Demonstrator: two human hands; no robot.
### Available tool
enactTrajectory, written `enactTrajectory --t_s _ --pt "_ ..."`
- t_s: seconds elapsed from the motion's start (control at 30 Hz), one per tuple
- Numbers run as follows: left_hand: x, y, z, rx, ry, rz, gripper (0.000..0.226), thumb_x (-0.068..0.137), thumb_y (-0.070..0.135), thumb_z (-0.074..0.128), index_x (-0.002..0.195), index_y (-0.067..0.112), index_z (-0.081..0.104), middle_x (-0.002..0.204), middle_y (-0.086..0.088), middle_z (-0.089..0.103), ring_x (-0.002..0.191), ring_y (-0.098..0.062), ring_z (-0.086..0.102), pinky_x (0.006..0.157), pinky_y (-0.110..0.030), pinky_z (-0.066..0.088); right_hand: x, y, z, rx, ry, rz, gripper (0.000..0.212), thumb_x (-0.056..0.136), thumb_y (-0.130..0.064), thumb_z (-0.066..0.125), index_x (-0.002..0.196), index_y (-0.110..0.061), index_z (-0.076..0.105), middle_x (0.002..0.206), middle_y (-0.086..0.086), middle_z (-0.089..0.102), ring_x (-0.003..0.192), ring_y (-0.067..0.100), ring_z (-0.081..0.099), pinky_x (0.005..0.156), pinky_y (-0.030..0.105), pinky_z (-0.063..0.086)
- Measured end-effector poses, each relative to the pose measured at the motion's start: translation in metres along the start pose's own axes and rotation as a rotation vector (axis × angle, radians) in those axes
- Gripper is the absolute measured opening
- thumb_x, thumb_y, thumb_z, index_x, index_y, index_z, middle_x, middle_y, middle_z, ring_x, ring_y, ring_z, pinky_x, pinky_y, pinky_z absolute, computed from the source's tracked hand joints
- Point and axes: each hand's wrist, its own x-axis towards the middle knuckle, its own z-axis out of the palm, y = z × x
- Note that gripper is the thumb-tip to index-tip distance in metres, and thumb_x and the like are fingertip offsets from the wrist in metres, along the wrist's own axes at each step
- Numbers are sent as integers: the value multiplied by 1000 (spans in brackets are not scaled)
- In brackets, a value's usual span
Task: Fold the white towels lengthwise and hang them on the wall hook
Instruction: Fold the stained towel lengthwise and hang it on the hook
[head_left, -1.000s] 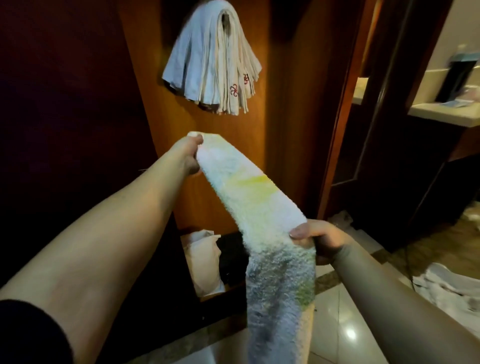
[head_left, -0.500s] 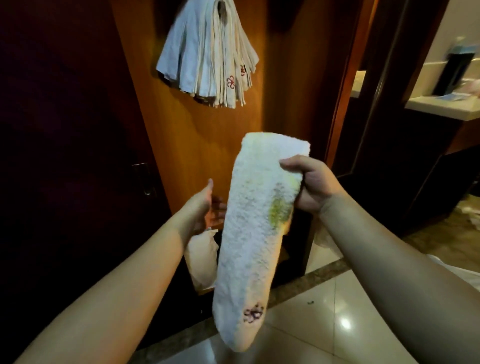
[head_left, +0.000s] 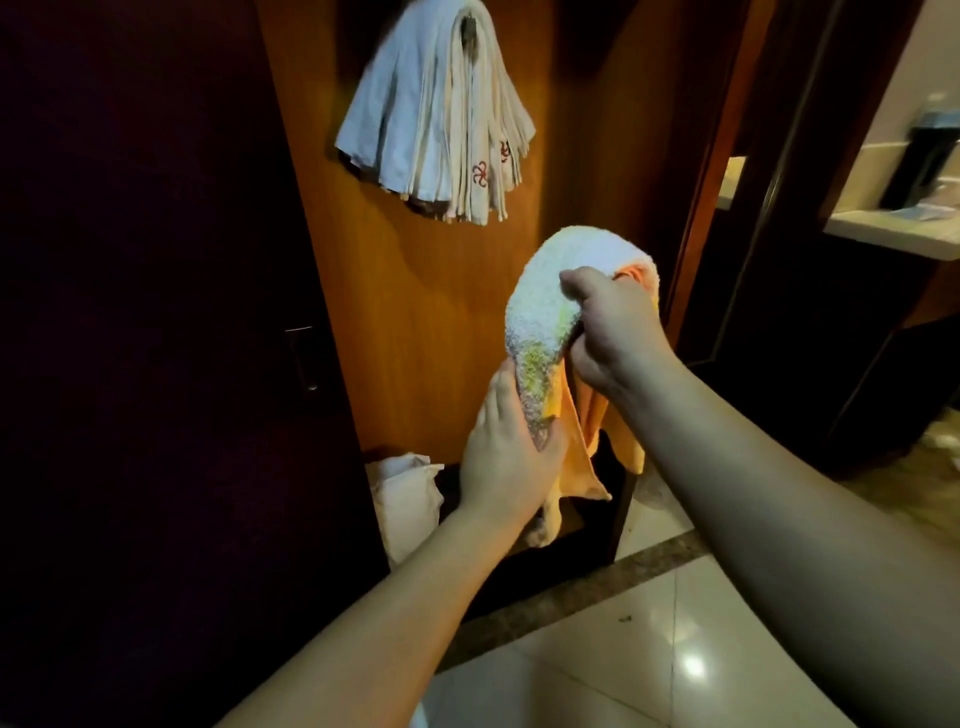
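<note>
A folded white towel (head_left: 558, 291) with yellowish stains arches over in front of me. My right hand (head_left: 610, 332) grips it near the top of the bend, thumb over the front. My left hand (head_left: 506, 457) grips the hanging lower part from the left. The towel's loose ends hang behind and below both hands. Several folded white towels (head_left: 436, 119) with red embroidered marks hang in a bundle from the wall hook (head_left: 470, 28) on the wooden panel, above and left of my hands. The hook itself is mostly covered.
A dark door with a metal handle (head_left: 301, 358) fills the left. A white bag or cloth (head_left: 408, 499) sits low against the panel. A doorway with a counter (head_left: 893, 234) opens on the right. Glossy floor tiles (head_left: 649, 649) lie below.
The towel, held stretched out a second ago, now hangs doubled over my right hand. My left hand, briefly free, has taken hold of the lower part.
</note>
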Motion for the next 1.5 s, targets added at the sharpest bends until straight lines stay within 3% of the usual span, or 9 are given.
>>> enactTrajectory --t_s 0.13,0.23,0.33,0.53,0.9,1.07,1.23,1.33,1.5 --pt "9 11 3 50 20 -13 81 99 39 54 158 24 2 166 -3 18 149 -21 28 113 -38 41 -1 -4 8 -28 52 -66 7 95 -12 58 90 -8 56 90 5 62 78 12 63 66 21 49" --pt "19 11 1 66 50 -47 75 97 27 57 157 25 12 159 -1 34 141 -22 42 106 -41 48 -2 -7 9 -48 60 -116 8 94 -15 59 91 -7 59 91 10 67 83 18 69 77 30 57" --pt "23 -12 1 92 80 -66 54 95 17 56 144 29 38 124 4 63 108 -20 65 82 -42 59 -3 -19 5 43 84 -116 14 96 -13 57 103 -2 59 102 17 68 94 26 70 85 36 58" --pt "7 -100 -14 277 74 -284 20 90 22 56 105 33 63 89 9 66 81 -20 64 66 -35 53 8 -41 -27 249 165 -123 14 100 -7 52 87 -7 55 85 6 67 70 16 68 56 26 55" --pt "8 -128 -100 -341 238 -372 18 85 5 68 84 24 69 82 2 70 78 -15 63 70 -33 47 35 -18 -72 323 342 -17 15 92 -9 62 95 -20 52 112 5 62 95 20 65 76 31 56" --pt "16 -114 -136 -849 447 -171 24 87 -6 60 93 17 66 85 0 71 84 -15 66 84 -37 50 39 -16 -73 442 352 39 15 93 -7 63 91 -17 51 100 4 58 85 17 61 83 29 56" --pt "8 -109 -138 -897 25 -154 69 68 33 89 125 6 61 119 -15 70 112 -26 66 101 -42 52 52 -12 -78 547 319 27 51 79 -4 68 127 -13 53 117 14 66 94 30 71 81 45 60" --pt "-1 -115 -124 -684 -15 -214 37 69 -1 77 98 22 75 94 5 77 93 -16 71 84 -32 59 59 -5 -86 475 297 70 56 81 -6 66 134 -11 48 119 13 66 99 29 70 84 43 58" --pt "6 -108 -141 -935 176 -187 38 69 -5 63 75 30 75 81 7 74 71 -9 70 58 -23 56 65 11 -95 440 296 112 47 89 -4 58 135 -7 47 116 14 66 96 27 69 68 36 57"
